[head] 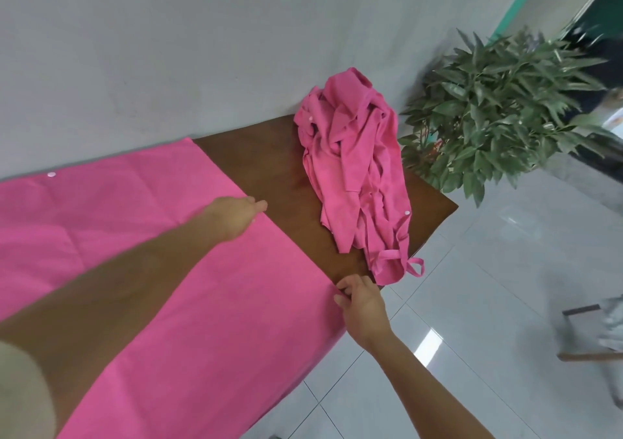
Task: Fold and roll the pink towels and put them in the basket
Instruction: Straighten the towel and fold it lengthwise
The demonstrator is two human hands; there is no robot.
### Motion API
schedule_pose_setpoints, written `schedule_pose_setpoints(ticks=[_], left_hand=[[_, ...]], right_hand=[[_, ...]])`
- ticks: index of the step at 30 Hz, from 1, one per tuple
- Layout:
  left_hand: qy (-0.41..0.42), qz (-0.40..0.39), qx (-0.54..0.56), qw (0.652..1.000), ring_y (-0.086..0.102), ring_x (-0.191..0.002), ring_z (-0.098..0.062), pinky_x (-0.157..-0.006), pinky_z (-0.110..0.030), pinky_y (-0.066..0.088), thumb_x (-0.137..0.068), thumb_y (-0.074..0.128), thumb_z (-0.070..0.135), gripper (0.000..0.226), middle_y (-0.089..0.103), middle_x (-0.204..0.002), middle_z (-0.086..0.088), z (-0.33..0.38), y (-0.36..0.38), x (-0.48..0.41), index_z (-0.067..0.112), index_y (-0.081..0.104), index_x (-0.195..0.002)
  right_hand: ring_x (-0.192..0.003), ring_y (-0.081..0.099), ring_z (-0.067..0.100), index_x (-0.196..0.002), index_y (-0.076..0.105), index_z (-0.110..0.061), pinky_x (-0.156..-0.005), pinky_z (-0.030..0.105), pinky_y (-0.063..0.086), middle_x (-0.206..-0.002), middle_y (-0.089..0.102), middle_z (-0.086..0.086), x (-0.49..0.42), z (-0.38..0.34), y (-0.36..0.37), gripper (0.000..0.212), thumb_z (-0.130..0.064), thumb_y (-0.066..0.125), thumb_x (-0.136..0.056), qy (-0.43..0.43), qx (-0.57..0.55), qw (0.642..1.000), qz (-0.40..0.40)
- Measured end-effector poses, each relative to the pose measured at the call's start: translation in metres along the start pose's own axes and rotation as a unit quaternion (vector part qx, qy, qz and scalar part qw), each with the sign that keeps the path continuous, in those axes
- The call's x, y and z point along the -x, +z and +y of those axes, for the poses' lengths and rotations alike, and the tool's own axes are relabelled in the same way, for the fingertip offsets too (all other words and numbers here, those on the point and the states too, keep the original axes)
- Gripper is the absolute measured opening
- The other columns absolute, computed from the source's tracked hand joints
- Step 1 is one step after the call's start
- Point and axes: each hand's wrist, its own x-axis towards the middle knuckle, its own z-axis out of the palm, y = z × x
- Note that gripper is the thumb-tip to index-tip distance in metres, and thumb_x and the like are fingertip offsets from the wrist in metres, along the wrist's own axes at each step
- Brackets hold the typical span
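Note:
A large pink towel [141, 256] lies spread flat over most of the dark wooden table [269, 169]. My left hand [236, 214] rests on the towel's right edge near its middle, fingers curled at the hem. My right hand [360, 300] pinches the towel's near right corner at the table's front edge. A crumpled heap of pink towels [354, 169] with loose straps lies on the table's right end, against the wall. No basket is in view.
A grey wall [168, 51] runs along the table's far side. A leafy potted plant [499, 101] stands just beyond the table's right end. White tiled floor [472, 303] lies to the right, with a chair frame [586, 334] at the frame's right edge.

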Motion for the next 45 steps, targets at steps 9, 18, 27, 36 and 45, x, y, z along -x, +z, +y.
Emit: schedule_pose_setpoints(ticks=[9,18,27,36,45], left_hand=[[0.008,-0.073,-0.05,0.996,0.057,-0.086,-0.022,-0.081,-0.039,0.053,-0.096,0.046,0.012,0.016,0.054,-0.097,-0.005,0.01,-0.022,-0.027,0.021,0.039,-0.085],[-0.021,0.016,0.126,0.992,0.042,-0.072,-0.016,-0.064,-0.034,0.038,-0.086,0.044,0.002,0.02,0.044,-0.079,0.003,-0.005,-0.015,0.01,0.021,0.04,-0.081],[0.028,0.118,0.196,0.973,0.055,-0.085,-0.015,-0.071,-0.038,0.049,-0.091,0.062,0.006,0.022,0.053,-0.092,0.009,-0.037,0.008,0.088,0.026,0.055,-0.096],[0.052,0.135,0.196,0.97,0.055,-0.083,-0.023,-0.068,-0.034,0.037,-0.095,0.063,0.01,0.007,0.057,-0.089,0.0,-0.057,0.024,0.16,0.012,0.061,-0.088],[0.041,0.163,0.213,0.962,0.057,-0.08,-0.024,-0.071,-0.037,0.044,-0.09,0.069,0.009,0.007,0.061,-0.086,-0.002,-0.067,0.024,0.216,0.01,0.066,-0.085]], right_hand=[[-0.113,0.046,0.021,-0.118,0.061,-0.015,-0.1,0.035,0.043,-0.11,0.042,-0.004,-0.007,0.0,-0.002,0.02,-0.021,0.06,-0.099,0.003,0.024,0.999,-0.033],[-0.111,0.043,0.023,-0.107,0.06,-0.012,-0.097,0.034,0.043,-0.109,0.04,-0.001,-0.003,-0.006,-0.006,0.013,-0.023,0.056,-0.101,0.005,0.03,0.999,-0.041],[-0.117,0.044,0.026,-0.119,0.05,-0.015,-0.094,0.04,0.045,-0.124,0.043,0.005,0.039,-0.034,0.002,0.024,-0.034,0.043,-0.106,0.063,0.127,0.99,-0.016],[-0.087,0.04,0.018,-0.09,0.049,-0.022,-0.074,0.035,0.041,-0.091,0.055,-0.005,0.11,-0.063,0.028,0.033,-0.05,0.041,-0.104,0.025,0.112,0.99,0.08],[-0.058,0.034,0.02,-0.073,0.051,-0.015,-0.053,0.031,0.028,-0.063,0.038,-0.006,0.177,-0.08,0.051,0.028,-0.03,0.053,-0.097,-0.076,0.192,0.955,0.211]])
